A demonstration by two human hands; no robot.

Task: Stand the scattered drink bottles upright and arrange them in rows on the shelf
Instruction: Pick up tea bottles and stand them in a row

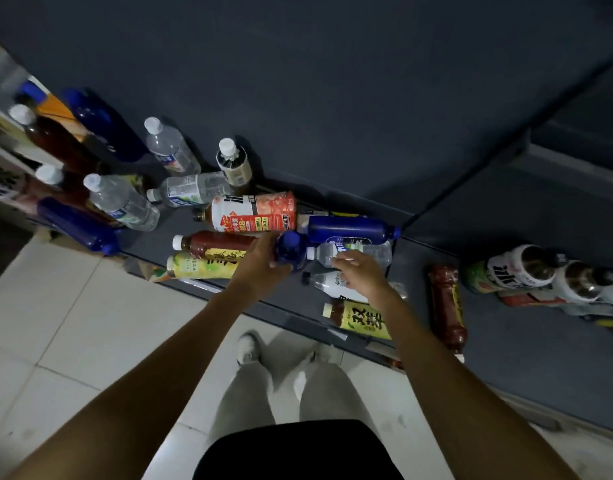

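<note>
My left hand point(260, 263) grips a dark blue bottle point(291, 249) held cap toward me above the dark shelf point(488, 358). My right hand point(358, 271) hovers with relaxed fingers over a clear bottle point(363, 252) and a white-labelled bottle point(332, 284) that lie flat. Around them lie a red-and-white tea bottle point(253, 212), another blue bottle point(350, 229), a brown tea bottle point(215, 242) and a yellow-green bottle point(201, 266). At the left, several bottles stand upright, among them a clear one point(170, 147) and a brown-labelled one point(234, 162).
A yellow-labelled bottle point(362, 318) and a dark red one point(447, 306) lie near the shelf's front edge. Several upright bottles point(526, 270) cluster at the right. The grey back panel point(332, 98) rises behind. My feet point(247, 348) stand on pale floor tiles point(73, 323).
</note>
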